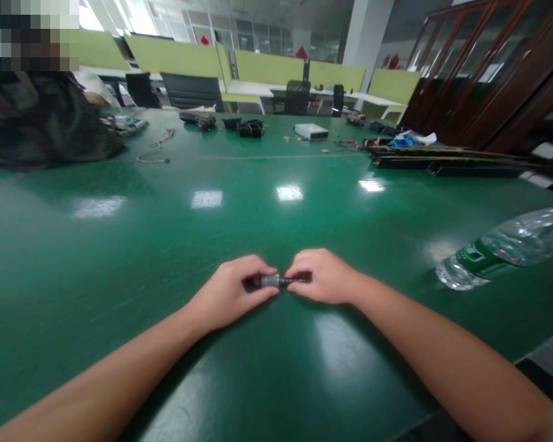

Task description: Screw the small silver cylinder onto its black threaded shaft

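Two bare hands, one small part between them, over the green surface (166, 239); clock is centered on that part, 12 pointing away from the wearer. Left hand (228, 287) sits at 9: grip clamped on a small grey cylinder (270, 280), thumb on the 6 side, fingers on the 12 side. Right hand (325, 276) sits at 3: grip pinched on a thin dark stem (283, 282) at the cylinder's 3 o'clock end. Stem and cylinder line up roughly 9 to 3; can't tell if they're one piece or two, fingers hide too much. Clear plastic bottle (486, 255) with a green label lies on its side at 3, well apart from the right hand. Far edge stuff: loose cable (154, 150) between 10 and 11, black parts (250, 127) just short of 12, pale flat box (311, 131) just past 12, long black strips (405, 162) at 2. Dark fabric bulk (41, 123) at 10, too blurred to identify. Off the surface: chair (191, 92) at 11, dark wood cabinet (470, 73) between 1 and 2.
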The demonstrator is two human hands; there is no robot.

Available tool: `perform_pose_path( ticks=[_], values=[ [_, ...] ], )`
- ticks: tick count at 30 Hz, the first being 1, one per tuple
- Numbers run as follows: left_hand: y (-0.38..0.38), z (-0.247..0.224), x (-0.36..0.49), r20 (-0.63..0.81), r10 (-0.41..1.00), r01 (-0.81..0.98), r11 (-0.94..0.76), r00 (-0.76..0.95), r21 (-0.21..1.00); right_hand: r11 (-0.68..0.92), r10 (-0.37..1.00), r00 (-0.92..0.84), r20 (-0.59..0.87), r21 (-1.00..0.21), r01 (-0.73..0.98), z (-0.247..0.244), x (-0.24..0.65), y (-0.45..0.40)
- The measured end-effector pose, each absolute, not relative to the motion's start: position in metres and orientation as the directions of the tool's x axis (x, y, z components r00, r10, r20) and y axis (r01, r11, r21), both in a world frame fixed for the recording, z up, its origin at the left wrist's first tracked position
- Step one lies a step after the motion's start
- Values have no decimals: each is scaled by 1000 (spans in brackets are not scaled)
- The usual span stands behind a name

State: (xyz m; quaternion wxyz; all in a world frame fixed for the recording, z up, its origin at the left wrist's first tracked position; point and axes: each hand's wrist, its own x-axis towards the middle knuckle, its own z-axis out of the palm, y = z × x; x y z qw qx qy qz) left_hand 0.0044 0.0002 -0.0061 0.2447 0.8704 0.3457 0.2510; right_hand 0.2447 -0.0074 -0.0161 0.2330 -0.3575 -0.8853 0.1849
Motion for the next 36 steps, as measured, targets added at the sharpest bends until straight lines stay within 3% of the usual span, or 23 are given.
perform_pose_path(
  ticks=[36],
  values=[
    [0,-5,5,253,729,488,-634,636,600,637,750,-622,227,-503,584,-10,251,-10]
  ],
)
